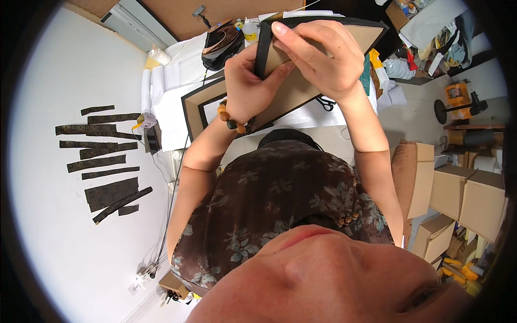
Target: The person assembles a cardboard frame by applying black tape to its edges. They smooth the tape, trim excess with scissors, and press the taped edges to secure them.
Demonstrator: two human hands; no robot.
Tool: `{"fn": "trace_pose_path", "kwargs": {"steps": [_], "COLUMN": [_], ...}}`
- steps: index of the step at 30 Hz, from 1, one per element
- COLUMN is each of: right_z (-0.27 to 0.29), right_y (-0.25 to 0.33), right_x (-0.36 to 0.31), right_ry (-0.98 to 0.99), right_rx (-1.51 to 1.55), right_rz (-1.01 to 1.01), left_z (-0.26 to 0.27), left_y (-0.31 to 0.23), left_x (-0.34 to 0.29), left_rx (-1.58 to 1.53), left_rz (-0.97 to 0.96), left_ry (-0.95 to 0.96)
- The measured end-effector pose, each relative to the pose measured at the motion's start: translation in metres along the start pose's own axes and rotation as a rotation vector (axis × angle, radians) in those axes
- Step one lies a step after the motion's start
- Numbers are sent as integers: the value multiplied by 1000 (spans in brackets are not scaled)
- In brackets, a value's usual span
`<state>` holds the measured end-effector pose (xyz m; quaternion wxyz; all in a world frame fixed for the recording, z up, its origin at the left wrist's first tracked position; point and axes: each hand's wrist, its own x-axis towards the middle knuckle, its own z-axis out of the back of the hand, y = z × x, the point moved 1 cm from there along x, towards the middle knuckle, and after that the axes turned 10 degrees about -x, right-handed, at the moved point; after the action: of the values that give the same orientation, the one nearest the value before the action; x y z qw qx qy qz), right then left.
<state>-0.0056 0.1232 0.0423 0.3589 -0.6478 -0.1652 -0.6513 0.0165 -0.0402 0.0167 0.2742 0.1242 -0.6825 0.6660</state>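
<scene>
My left hand (249, 82), with a beaded bracelet on the wrist, grips the near left end of a brown cardboard panel (301, 81) edged with black strip. Its thumb lies on the brown inner face and its fingers curl behind the black edge (263, 51). My right hand (331, 56) is at the panel's upper left corner, its thumb and fingertips closed on the black edging there. Below my left wrist, a black-edged cardboard frame (195, 110) shows on the white table; whether it joins the held panel cannot be told. Scissors (326, 103) with black handles lie beside the panel.
A dark clothes iron (222, 47) and a clear bottle (250, 30) stand at the back left. A green cutting mat (366, 75) lies right of my right hand. Dark fabric strips (97, 145) hang on the left wall. Cardboard boxes (482, 196) are stacked at right.
</scene>
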Motion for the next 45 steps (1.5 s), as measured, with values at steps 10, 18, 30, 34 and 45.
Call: {"fn": "trace_pose_path", "kwargs": {"steps": [10, 18, 30, 34, 45], "right_z": [-5, -11, -8, 3, 4], "right_y": [4, -2, -3, 4, 18], "right_x": [-9, -18, -33, -23, -22], "right_ry": [-37, -116, -168, -89, -119], "right_rx": [-133, -132, 112, 483, 852], "right_rz": [81, 74, -196, -716, -997], "left_z": [-9, -9, -21, -20, -29], "left_y": [-2, -3, 10, 19, 15], "left_x": [-2, 1, 2, 0, 0], "left_rx": [9, -6, 152, 279, 439], "left_rz": [-22, 35, -108, -132, -245], "left_ry": [-50, -12, -102, -108, -89]}}
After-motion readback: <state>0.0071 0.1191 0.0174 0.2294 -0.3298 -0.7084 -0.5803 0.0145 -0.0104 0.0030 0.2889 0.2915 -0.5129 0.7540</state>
